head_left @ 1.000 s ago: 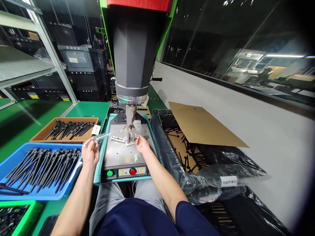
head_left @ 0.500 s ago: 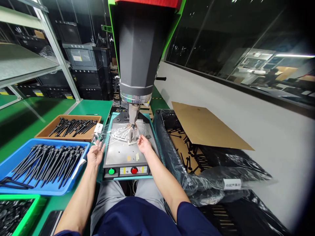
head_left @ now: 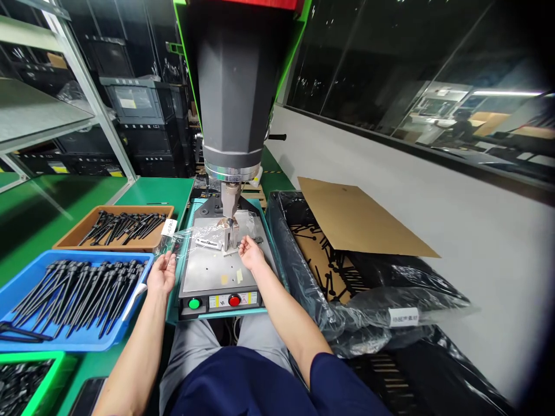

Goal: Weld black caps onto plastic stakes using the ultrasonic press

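A clear plastic bag with a white label (head_left: pixel 169 227) stretches from beside the brown tray onto the metal plate (head_left: pixel 208 275) of the machine. Just below the label, my left hand (head_left: pixel 162 274) is palm up with its fingers curled at the bag's edge; its exact grip is unclear. My right hand (head_left: pixel 250 253) is closed in a pinch right of the metal fixture (head_left: pixel 229 237), at the plastic; what lies between its fingertips is too small to make out. The machine's metal tip (head_left: pixel 229 199) hangs over the fixture, where a small dark part sits.
On the left stand a brown tray (head_left: pixel 65 238) and a blue tray (head_left: pixel 87 345) of black rods, and a green bin (head_left: pixel 65 370). Green (head_left: pixel 194 303) and red (head_left: pixel 235 300) buttons face me. At right, cardboard (head_left: pixel 368 222) partly covers a plastic-lined box of black parts.
The view has shifted slightly. Both hands remain near the plastic bag, and my left hand has moved a little down and left.
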The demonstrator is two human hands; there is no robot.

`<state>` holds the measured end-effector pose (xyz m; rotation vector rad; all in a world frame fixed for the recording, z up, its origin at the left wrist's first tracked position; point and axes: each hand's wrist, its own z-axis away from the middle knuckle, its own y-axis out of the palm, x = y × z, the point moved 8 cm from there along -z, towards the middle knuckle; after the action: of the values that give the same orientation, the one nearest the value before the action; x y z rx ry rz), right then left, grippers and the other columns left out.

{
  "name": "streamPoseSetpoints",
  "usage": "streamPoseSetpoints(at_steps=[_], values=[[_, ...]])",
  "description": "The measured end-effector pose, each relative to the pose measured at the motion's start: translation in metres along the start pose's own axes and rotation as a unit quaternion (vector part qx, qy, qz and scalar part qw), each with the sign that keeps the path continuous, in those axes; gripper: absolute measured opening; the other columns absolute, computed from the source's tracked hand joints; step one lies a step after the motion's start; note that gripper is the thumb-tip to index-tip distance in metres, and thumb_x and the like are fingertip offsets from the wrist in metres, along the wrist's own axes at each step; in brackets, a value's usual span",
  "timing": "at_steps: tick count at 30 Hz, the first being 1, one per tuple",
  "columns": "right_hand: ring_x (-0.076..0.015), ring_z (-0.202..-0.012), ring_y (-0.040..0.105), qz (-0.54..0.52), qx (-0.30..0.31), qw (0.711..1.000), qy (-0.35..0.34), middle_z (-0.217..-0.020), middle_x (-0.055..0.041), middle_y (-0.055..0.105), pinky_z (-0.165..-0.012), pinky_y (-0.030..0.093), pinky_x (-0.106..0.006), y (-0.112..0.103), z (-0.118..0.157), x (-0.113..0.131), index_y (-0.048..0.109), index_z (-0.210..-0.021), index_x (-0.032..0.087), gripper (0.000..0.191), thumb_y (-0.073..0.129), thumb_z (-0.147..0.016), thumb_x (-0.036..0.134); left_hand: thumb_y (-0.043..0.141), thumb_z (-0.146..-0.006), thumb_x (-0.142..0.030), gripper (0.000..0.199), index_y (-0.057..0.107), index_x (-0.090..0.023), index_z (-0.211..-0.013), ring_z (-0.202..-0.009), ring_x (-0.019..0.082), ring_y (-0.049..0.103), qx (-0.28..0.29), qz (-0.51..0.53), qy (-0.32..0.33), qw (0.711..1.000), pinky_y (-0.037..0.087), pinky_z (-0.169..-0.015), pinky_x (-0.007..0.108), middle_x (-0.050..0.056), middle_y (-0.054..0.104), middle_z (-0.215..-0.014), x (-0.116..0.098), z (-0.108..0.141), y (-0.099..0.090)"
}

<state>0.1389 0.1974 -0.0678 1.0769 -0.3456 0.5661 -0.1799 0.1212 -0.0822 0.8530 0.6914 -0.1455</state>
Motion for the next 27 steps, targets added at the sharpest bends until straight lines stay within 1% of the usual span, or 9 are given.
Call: streamPoseSetpoints(at_steps=[2,4,7,9,14,23,27], values=[[-0.0055,-0.042,0.054,-0.001,-0.001,1.0,-0.002,-0.054,0.0038,0.061,-0.039,0.042,-0.012,0.0,0.0,-0.001,0.063,-0.074,0.015,0.016,0.063,-0.089,0.021,0.053,-0.087,-0.007,0.011,0.06,-0.014,-0.083,-0.085,0.016,0.071,0.014,-0.017,0.007,1.0,0.061,-0.074,0.023,0.009,0.071,-0.09,0.0,0.005,0.001],[-0.0054,-0.042,0.053,-0.001,-0.004,1.0,-0.003,-0.054,0.0042,0.06,-0.039,0.041,-0.012,-0.001,0.001,-0.001,0.062,-0.074,0.015,0.016,0.063,-0.089,0.021,0.055,-0.087,-0.008,0.008,0.061,-0.014,-0.086,-0.087,0.019,0.071,0.044,-0.04,0.015,0.998,0.061,-0.074,0.027,0.011,0.071,-0.093,0.0,0.01,0.005],[-0.0052,-0.042,0.052,-0.001,-0.008,1.0,-0.006,-0.053,0.0052,0.059,-0.039,0.041,-0.012,-0.002,0.001,0.0,0.062,-0.073,0.016,0.016,0.066,-0.087,0.022,0.058,-0.084,-0.005,0.011,0.062,-0.013,-0.09,-0.088,0.02,0.071,0.075,-0.071,0.024,0.994,0.062,-0.072,0.028,0.012,0.071,-0.098,0.002,0.014,0.006],[-0.0053,-0.042,0.052,-0.001,-0.008,1.0,-0.008,-0.053,0.0054,0.059,-0.039,0.041,-0.012,-0.002,0.002,0.0,0.062,-0.073,0.016,0.016,0.068,-0.086,0.023,0.058,-0.084,-0.003,0.013,0.062,-0.014,-0.091,-0.086,0.019,0.071,0.077,-0.079,0.026,0.994,0.061,-0.071,0.027,0.012,0.071,-0.099,0.004,0.015,0.004],[-0.0054,-0.041,0.052,0.0,-0.009,1.0,-0.011,-0.053,0.005,0.06,-0.038,0.039,-0.012,-0.006,0.003,-0.001,0.062,-0.073,0.015,0.015,0.066,-0.087,0.022,0.055,-0.085,-0.002,0.013,0.06,-0.013,-0.089,-0.079,0.017,0.072,0.066,-0.086,0.016,0.994,0.061,-0.069,0.024,0.011,0.072,-0.091,0.008,0.015,-0.003],[-0.0054,-0.042,0.052,-0.005,-0.01,1.0,0.0,-0.053,0.0055,0.059,-0.039,0.04,-0.012,-0.013,-0.001,-0.007,0.063,-0.075,0.016,0.014,0.069,-0.084,0.024,0.059,-0.083,-0.004,0.014,0.063,-0.012,-0.093,-0.078,0.016,0.072,0.074,-0.094,0.01,0.993,0.061,-0.066,0.023,0.012,0.072,-0.094,0.013,0.012,-0.007],[-0.005,-0.041,0.052,-0.01,-0.014,1.0,0.007,-0.053,0.0055,0.058,-0.038,0.04,-0.012,-0.013,-0.001,-0.009,0.062,-0.075,0.016,0.015,0.066,-0.087,0.024,0.061,-0.082,-0.005,0.014,0.063,-0.013,-0.093,-0.079,0.017,0.072,0.076,-0.099,0.008,0.992,0.06,-0.064,0.022,0.011,0.072,-0.095,0.015,0.012,-0.008]])
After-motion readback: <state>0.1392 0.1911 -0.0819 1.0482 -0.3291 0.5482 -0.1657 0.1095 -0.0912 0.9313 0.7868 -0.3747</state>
